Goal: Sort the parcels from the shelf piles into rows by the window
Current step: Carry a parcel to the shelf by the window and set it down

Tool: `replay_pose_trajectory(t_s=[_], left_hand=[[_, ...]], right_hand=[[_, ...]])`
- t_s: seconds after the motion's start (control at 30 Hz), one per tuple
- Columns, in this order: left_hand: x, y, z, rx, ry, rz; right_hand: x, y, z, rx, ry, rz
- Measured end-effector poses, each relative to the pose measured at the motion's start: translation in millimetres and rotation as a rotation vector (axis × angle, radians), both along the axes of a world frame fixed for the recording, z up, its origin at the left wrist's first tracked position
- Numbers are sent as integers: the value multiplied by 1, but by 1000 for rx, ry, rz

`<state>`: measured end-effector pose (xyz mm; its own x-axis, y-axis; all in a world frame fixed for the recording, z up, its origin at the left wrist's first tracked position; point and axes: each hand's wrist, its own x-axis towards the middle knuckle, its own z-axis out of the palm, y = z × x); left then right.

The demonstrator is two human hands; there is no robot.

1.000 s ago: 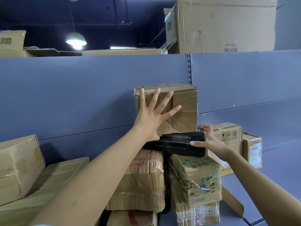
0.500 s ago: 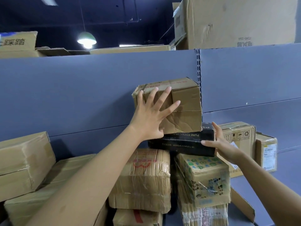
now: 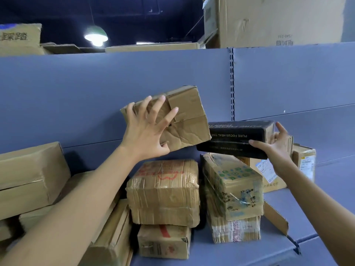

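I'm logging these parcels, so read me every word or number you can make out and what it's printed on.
"PURE FOCUS HEAL THE", upside down: black box in the right hand.
Chinese characters: big carton on the top shelf and carton at top left, not readable with certainty.
Shipping labels on the lower parcels: too small.

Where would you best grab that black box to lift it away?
By its short right end, coming from the right. The black box is long and flat, and its left end sits tucked against the tilted brown box, so only the right end is free. The right hand already has it there, thumb in front, fingers behind, a grip that likely suits its slim height.
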<state>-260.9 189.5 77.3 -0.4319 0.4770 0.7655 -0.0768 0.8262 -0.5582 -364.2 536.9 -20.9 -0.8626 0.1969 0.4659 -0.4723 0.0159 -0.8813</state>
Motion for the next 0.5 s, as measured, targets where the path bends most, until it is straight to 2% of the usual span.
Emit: replay_pose_trajectory(t_s=[0.23,0.37,0.5], left_hand=[[6,-5,-42,-11,-198,155],[4,-7,-46,-68,-305,266],[1,-5,-39,-135,-408,302]], right_hand=[[24,6,-3,7,25,-209],[40,5,3,32,73,-145],[53,-2,11,46,118,-169]])
